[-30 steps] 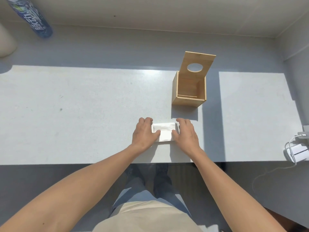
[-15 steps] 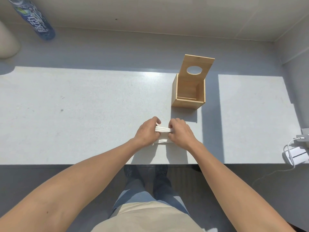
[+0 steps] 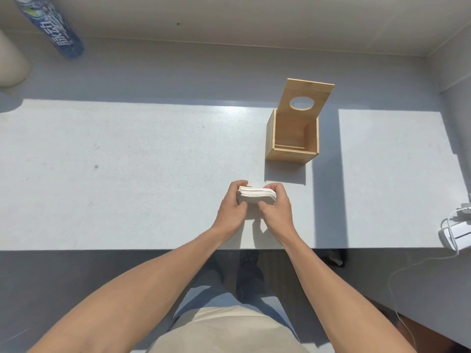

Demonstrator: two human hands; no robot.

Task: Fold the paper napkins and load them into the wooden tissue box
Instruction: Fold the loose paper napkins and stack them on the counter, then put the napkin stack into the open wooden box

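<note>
A folded stack of white paper napkins (image 3: 256,196) is lifted off the white table (image 3: 127,174), its layered edge turned up toward me. My left hand (image 3: 233,210) grips its left end and my right hand (image 3: 276,208) grips its right end. The wooden tissue box (image 3: 291,155) stands beyond and to the right of my hands, apart from them. Its lid (image 3: 305,98), with a round hole, is tipped up and back, so the inside shows.
A blue plastic bottle (image 3: 54,29) lies at the far left against the wall. A white charger with a cable (image 3: 456,234) sits at the table's right edge. The table's front edge runs just below my wrists.
The napkin stack lay flat under both hands; my hands have closed on its ends and raised it, turning its layered edge upward.
</note>
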